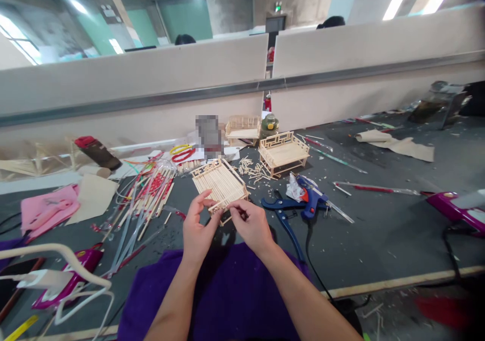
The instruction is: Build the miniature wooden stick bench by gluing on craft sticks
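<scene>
A miniature bench (217,179) of pale thin sticks, with a slatted seat and a latticed back rail, is tilted in front of me. My left hand (199,225) is closed on its near end, thumb and fingers at the rail. My right hand (252,225) is in a pinch at the near right corner, its fingertips against the bench; whatever lies between them is hidden. Two similar stick benches, one finished-looking (285,154) and one farther back (242,128), stand beyond. Short cut stick pieces (253,170) lie scattered beside the held bench.
Right of my hands lie a blue glue gun (313,202) and a blue-handled cutter (286,220). Stick bundles (155,189), red-handled scissors (184,155) and a pink cloth (49,209) are at left. A purple power strip (70,278) has white cables. A low partition (151,78) closes the back.
</scene>
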Tool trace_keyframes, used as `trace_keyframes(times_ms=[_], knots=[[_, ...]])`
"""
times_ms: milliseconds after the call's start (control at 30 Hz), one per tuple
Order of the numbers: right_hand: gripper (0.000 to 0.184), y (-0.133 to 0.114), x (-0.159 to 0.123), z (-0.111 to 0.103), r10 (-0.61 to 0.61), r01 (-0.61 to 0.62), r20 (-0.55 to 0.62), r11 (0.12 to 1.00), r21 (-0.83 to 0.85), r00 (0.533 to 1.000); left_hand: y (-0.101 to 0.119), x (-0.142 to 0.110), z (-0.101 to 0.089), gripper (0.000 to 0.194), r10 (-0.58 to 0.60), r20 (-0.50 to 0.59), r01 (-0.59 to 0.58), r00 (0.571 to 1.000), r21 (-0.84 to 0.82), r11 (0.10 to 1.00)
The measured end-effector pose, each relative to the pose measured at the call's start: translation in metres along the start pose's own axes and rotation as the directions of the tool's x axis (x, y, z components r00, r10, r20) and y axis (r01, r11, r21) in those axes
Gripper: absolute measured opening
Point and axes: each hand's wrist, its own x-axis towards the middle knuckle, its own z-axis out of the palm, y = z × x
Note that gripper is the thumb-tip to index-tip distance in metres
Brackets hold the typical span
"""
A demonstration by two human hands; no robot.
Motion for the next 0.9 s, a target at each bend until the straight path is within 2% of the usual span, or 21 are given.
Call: trace_keyframes(times_ms=[333, 900], knots=[[0.024, -0.0018, -0.0010, -0.0008, -0.086, 0.086, 0.032, 0.996, 0.016, 0.996, -0.0022, 0.0012, 0.0004, 0.053, -0.008, -0.002, 0.008, 1.000, 0.004, 1.000], [0.025, -0.0018, -0.0017, -0.0011, -0.076, 0.076, 0.020, 0.997, -0.005, 0.997, 0.0012, -0.0006, -0.0037, 0.050, 0.005, 0.021, -0.005, 1.000, -0.022, 1.000]])
